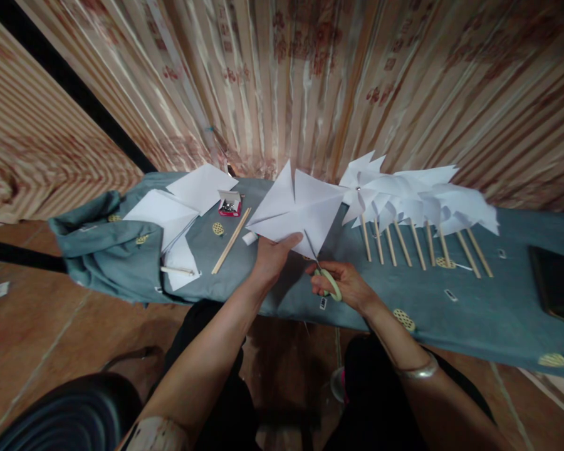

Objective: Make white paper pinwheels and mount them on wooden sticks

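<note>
My left hand (278,252) pinches the lower edge of a white paper square (305,203), thumb on top. Slits run in from the sheet's corners toward its middle. In my right hand (341,282) is a pair of scissors (331,285) with pale green handles, my fingers closed round them. Their blades meet the paper at its lower corner. To the right lies a row of finished paper pinwheels (404,194) on wooden sticks, overlapping one another. Left of the sheet are loose wooden sticks (231,241) and a small white roll (249,238).
A stack of white paper (164,213) lies at the table's left, with a small red box (230,203) of pins beside it. A dark phone (557,282) rests at the right. Grey-green cloth (460,326) covers the narrow table; a pleated curtain (272,81) hangs behind. A black stool (79,416) stands lower left.
</note>
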Available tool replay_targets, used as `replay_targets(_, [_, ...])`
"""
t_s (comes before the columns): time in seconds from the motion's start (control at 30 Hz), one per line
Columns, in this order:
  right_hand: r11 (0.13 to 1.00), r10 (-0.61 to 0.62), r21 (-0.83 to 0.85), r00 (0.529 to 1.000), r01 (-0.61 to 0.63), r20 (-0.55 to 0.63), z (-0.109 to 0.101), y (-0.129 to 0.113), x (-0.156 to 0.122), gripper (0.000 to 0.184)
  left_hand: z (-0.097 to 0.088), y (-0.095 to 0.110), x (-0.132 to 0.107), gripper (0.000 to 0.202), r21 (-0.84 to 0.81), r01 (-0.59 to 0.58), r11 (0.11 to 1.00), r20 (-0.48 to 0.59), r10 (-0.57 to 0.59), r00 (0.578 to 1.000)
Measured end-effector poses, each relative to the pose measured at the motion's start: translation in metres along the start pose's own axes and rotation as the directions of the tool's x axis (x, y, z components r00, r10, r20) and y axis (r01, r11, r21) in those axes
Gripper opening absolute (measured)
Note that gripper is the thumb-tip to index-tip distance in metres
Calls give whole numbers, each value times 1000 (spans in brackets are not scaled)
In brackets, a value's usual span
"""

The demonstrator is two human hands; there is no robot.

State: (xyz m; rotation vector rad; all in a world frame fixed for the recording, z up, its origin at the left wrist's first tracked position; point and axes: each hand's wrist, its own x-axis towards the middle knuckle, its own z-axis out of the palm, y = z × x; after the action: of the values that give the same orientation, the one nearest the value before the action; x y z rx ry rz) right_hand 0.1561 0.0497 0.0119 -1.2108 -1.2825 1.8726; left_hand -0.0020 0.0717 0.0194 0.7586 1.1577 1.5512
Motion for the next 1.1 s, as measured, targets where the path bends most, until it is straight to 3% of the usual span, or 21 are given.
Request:
replay_targets(0.43, [1000, 5, -8, 1000, -5, -7, 0, 2, 2, 42, 1, 0, -1, 46, 5, 9, 1000, -26, -9, 1000])
replay_targets(0.93, [998, -43, -35, 999, 43, -20, 0, 5, 3, 43, 1, 3, -1, 43, -15, 19, 1000, -39, -20, 999])
replay_targets(1.1, [999, -37, -37, 999, 36, -14, 1, 3, 3, 44, 1, 2, -3, 43, -24, 11, 1000, 2, -11, 1000])
